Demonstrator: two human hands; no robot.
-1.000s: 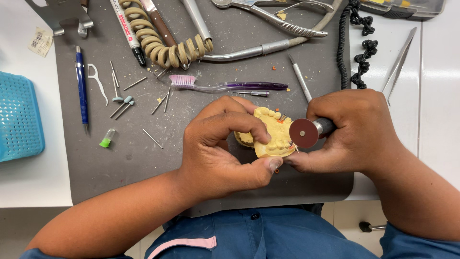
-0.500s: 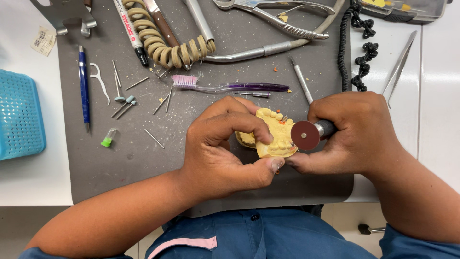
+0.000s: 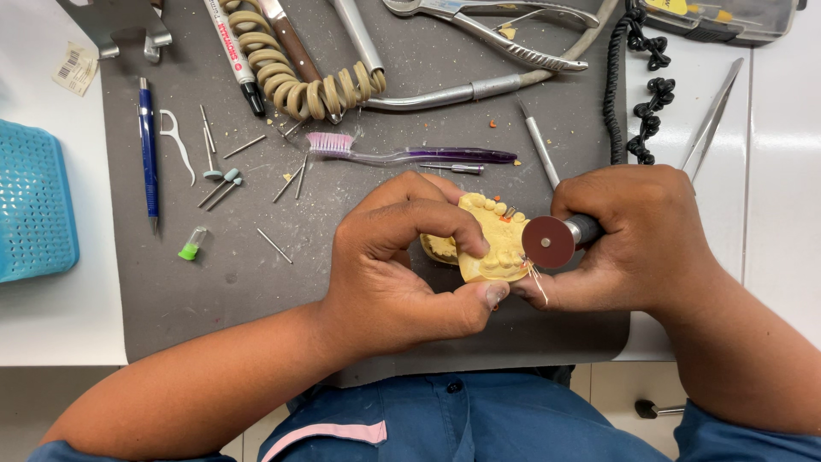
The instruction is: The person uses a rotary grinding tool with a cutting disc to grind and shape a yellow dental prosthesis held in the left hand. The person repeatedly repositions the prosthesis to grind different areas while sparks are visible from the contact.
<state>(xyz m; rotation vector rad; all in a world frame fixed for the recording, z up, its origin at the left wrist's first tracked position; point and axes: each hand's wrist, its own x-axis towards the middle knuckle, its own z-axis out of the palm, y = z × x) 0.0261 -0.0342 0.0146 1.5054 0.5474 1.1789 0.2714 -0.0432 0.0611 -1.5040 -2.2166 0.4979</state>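
— Any labels or packages here?
— One small cream paper label (image 3: 74, 68) with black bars, lying tilted on the white bench at the far left.
— Anything else?
— A grey lidded plastic case (image 3: 727, 19) with yellow contents, far right corner.

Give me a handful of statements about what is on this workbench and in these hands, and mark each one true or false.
1. The left hand holds a yellow dental cast between thumb and fingers. True.
2. The right hand holds a pair of scissors. False: it holds a rotary handpiece with a dark red disc at its tip.
3. The disc is right beside the cast. True.
4. The toothbrush with pink bristles lies on the grey mat. True.
5. The blue pen lies inside the blue basket. False: it lies on the mat, to the right of the basket.
6. The small green-capped vial is held in the left hand. False: it lies loose on the mat.
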